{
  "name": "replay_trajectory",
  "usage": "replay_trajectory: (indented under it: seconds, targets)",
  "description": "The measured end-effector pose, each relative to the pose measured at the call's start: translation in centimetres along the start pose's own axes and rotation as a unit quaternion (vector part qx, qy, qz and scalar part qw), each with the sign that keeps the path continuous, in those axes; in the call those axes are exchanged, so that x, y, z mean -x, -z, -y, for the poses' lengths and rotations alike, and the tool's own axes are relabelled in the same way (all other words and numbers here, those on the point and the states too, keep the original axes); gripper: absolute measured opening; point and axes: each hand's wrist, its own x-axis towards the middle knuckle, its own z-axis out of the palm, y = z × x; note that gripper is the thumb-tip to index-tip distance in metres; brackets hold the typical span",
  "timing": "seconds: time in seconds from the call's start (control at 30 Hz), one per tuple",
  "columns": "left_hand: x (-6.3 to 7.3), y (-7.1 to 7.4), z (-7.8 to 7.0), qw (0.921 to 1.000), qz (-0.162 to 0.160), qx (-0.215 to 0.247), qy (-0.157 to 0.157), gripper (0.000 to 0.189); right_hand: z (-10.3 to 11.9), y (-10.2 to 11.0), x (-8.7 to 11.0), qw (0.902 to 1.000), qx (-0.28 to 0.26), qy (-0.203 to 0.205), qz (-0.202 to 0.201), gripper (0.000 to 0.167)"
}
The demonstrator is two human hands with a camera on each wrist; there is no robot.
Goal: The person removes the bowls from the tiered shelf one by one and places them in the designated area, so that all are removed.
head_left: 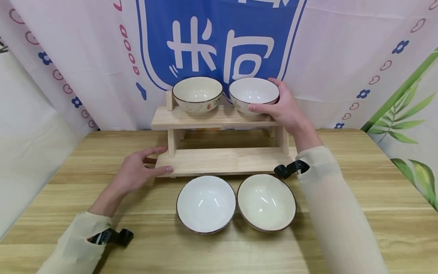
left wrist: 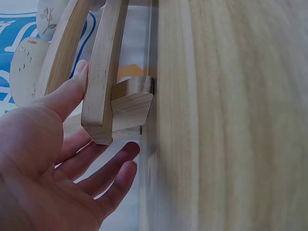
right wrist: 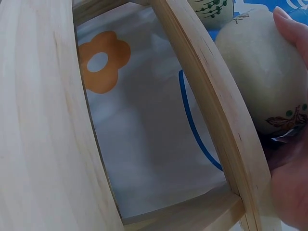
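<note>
A two-tier wooden rack (head_left: pixel 219 161) stands on the table against the backdrop. My right hand (head_left: pixel 287 110) holds a white bowl (head_left: pixel 254 91) on the upper shelf, thumb on the near side and fingers round its right side. In the right wrist view, the outside of this bowl (right wrist: pixel 264 72) shows painted leaves. My left hand (head_left: pixel 137 169) grips the left end of the lower shelf (left wrist: pixel 101 72), its thumb at the top face and the other fingers round the end. Left of the held bowl sits a cream bowl (head_left: pixel 197 95) with small red and green motifs.
In front of the rack, a white bowl (head_left: pixel 206 204) and a cream bowl (head_left: pixel 267 203) stand side by side on the wooden table (head_left: pixel 164 247). A printed cloth (head_left: pixel 328 68) hangs close behind the rack. A small wooden upright (head_left: pixel 169 101) rises at the upper shelf's left end.
</note>
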Motion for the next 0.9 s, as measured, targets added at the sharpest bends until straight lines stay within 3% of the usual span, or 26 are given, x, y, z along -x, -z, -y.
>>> replay_trajectory:
  seconds: [0.9]
  targets:
    - [0.1,0.0,0.0,1.0,0.001,-0.002,-0.001,0.085,0.5,0.2,1.1,0.9983,0.057,-0.009,-0.002,0.116]
